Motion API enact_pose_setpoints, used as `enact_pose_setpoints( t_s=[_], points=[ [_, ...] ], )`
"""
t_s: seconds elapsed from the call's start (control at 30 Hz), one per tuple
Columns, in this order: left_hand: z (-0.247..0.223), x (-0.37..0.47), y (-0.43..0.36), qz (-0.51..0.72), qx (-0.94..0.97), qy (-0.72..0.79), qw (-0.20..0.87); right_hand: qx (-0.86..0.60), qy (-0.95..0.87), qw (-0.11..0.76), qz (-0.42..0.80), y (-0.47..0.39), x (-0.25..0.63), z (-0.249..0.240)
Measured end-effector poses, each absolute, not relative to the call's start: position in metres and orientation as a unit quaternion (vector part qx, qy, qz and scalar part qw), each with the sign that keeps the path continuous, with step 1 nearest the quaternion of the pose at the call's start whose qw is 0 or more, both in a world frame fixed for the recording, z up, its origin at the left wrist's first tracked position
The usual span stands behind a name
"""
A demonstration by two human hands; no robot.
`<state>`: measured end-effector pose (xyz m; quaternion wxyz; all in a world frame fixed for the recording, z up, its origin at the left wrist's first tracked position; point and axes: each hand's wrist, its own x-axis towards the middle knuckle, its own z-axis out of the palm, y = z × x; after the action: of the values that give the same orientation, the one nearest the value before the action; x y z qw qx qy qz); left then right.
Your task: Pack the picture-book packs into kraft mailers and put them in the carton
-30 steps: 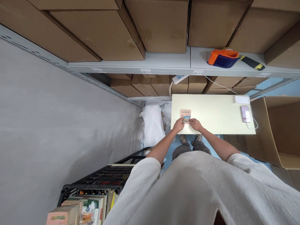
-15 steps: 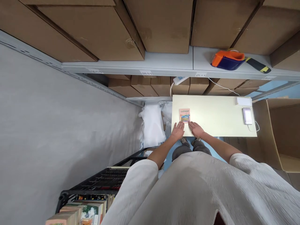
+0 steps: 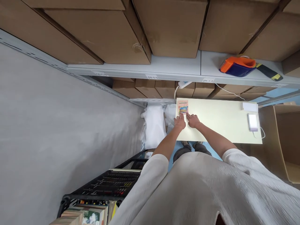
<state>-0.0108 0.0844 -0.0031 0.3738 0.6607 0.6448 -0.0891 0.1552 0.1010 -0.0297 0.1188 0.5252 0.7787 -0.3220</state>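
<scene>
A small pink book (image 3: 182, 107) with a colourful picture on its cover lies flat near the far left corner of the pale table (image 3: 215, 122). My left hand (image 3: 180, 121) rests at the book's near edge, fingers stretched forward and touching it. Beside it, my right hand (image 3: 192, 120) reaches to the book's near right corner with fingers extended. Neither hand is wrapped round the book; both press or lie against its near edge.
A white box (image 3: 249, 107) and a phone-like device (image 3: 253, 122) with a cable sit at the table's right end. An orange-and-blue tape dispenser (image 3: 237, 66) and a black-yellow-handled tool (image 3: 269, 72) lie on the shelf. An open carton (image 3: 269, 140) stands right; a black crate (image 3: 89, 197) holds books.
The book has slid away from me across the table to its far left corner, with both hands following at its near edge. The camera view has shifted slightly.
</scene>
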Motion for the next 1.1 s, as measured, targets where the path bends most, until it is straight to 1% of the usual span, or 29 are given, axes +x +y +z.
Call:
enact_pose_setpoints(
  t_s=[0.1,0.2,0.4,0.57,0.67,0.73,0.9,1.1],
  points=[
    [-0.005,-0.01,0.1,-0.107,0.653,0.649,0.376,0.524,0.783,0.136,-0.306,0.111,0.149,-0.034],
    [-0.007,-0.01,0.105,-0.119,0.652,0.65,0.371,0.531,0.773,0.145,-0.317,0.116,0.144,-0.033],
    [-0.015,-0.011,0.103,-0.101,0.659,0.652,0.362,0.541,0.762,0.158,-0.319,0.117,0.137,-0.032],
    [-0.015,-0.012,0.102,-0.114,0.667,0.647,0.351,0.535,0.772,0.133,-0.318,0.119,0.136,-0.038],
    [-0.011,-0.013,0.097,-0.113,0.672,0.64,0.355,0.538,0.769,0.14,-0.314,0.119,0.137,-0.038],
    [-0.007,-0.016,0.092,-0.102,0.675,0.638,0.358,0.542,0.765,0.139,-0.32,0.117,0.14,-0.035],
    [0.0,-0.023,0.077,-0.091,0.692,0.624,0.352,0.535,0.764,0.103,-0.345,0.1,0.152,-0.024],
    [-0.003,-0.028,0.062,-0.11,0.698,0.615,0.349,0.55,0.742,0.144,-0.355,0.082,0.159,-0.007]
  ],
)
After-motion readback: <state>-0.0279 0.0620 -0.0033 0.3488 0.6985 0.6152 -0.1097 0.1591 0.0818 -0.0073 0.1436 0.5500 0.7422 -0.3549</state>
